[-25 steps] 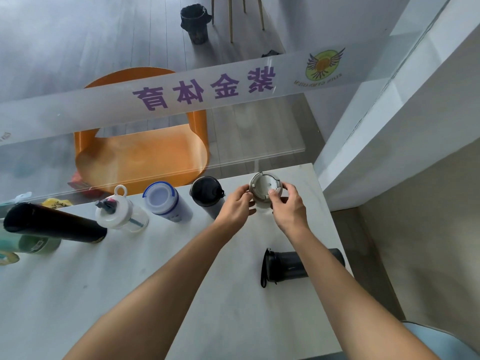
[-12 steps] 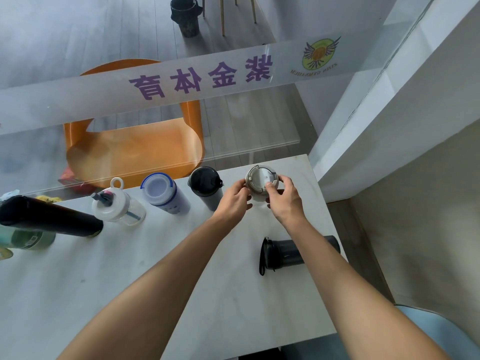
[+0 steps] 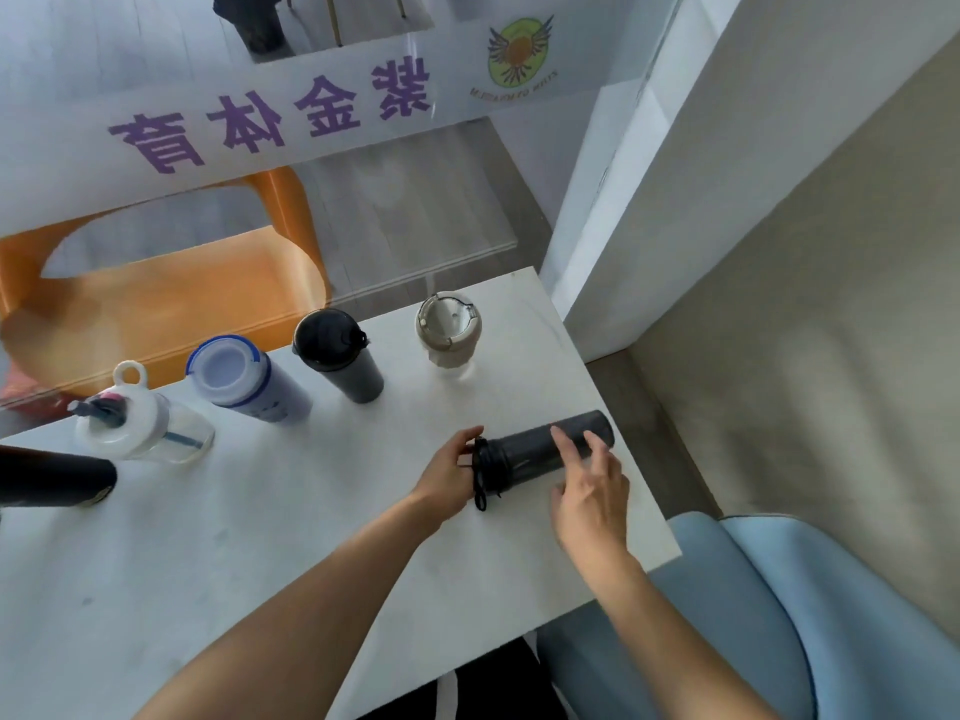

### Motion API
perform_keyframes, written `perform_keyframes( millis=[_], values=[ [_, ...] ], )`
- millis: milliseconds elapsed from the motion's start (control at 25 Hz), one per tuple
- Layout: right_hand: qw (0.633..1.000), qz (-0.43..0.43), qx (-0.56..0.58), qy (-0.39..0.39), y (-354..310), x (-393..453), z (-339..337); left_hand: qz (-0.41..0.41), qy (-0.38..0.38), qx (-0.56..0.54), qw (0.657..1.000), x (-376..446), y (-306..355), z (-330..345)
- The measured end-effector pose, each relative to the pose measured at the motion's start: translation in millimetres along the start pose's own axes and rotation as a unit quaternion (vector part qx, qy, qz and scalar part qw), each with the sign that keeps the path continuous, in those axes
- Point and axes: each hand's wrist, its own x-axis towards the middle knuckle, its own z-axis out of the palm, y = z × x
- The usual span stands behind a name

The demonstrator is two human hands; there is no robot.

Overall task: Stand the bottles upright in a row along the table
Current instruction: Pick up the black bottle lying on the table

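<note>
A dark grey bottle [image 3: 524, 452] with a black cap and strap lies on its side near the right edge of the white table [image 3: 249, 543]. My left hand [image 3: 448, 478] curls around its cap end. My right hand [image 3: 589, 493] hovers over its body with fingers spread, the index finger touching it. Along the back edge stand a beige bottle [image 3: 448, 335], a grey bottle with a black lid [image 3: 340, 356], a blue-and-white bottle [image 3: 239, 376] and a clear bottle with a white looped lid [image 3: 136, 428]. A long black bottle [image 3: 52, 475] shows at the far left, cut off by the frame.
A glass partition with purple lettering [image 3: 270, 116] rises behind the table, with an orange chair [image 3: 171, 298] beyond it. A white wall corner [image 3: 623, 226] stands close to the table's right rear. A light blue seat [image 3: 769, 615] sits below the right edge.
Both hands let go of the beige bottle, which now stands upright in the row. They dropped toward me to the lying dark bottle; the view shifted right.
</note>
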Motion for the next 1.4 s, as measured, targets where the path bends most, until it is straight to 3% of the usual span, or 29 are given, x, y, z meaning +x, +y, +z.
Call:
perform_keyframes(
  millis=[160, 320, 440, 560, 680, 880, 1080, 1400],
  values=[
    [0.997, -0.044, -0.061, -0.027, 7.3, 4.9, 13.4, 0.017, 0.019, 0.025, 0.999, -4.1, -6.2, 16.7],
    [0.990, -0.070, -0.126, 0.010, 8.8, 13.4, 19.4, 0.032, 0.028, 0.020, 0.999, -13.8, -7.7, 27.4],
    [0.982, -0.125, -0.142, -0.004, 10.9, 20.5, 19.7, 0.041, 0.060, -0.011, 0.997, -20.7, -1.0, 19.5],
    [0.987, -0.145, -0.065, 0.016, 12.0, 29.2, 10.6, 0.074, 0.113, -0.061, 0.989, -24.6, 15.9, 3.0],
    [0.988, -0.111, 0.091, 0.060, 11.1, 39.4, -3.3, 0.101, 0.140, -0.104, 0.980, -28.1, 40.2, -2.7],
    [0.966, -0.077, 0.233, 0.086, 5.3, 60.0, -14.8, 0.131, 0.091, -0.140, 0.977, -16.7, 78.2, 25.8],
    [0.950, -0.062, 0.301, 0.059, -5.3, 95.9, -29.7, 0.135, 0.056, -0.122, 0.982, -5.8, 115.6, 39.9],
    [0.942, -0.047, 0.332, 0.011, -29.5, 149.6, -30.3, 0.141, 0.066, -0.039, 0.987, 20.7, 135.9, 33.4]
  ],
)
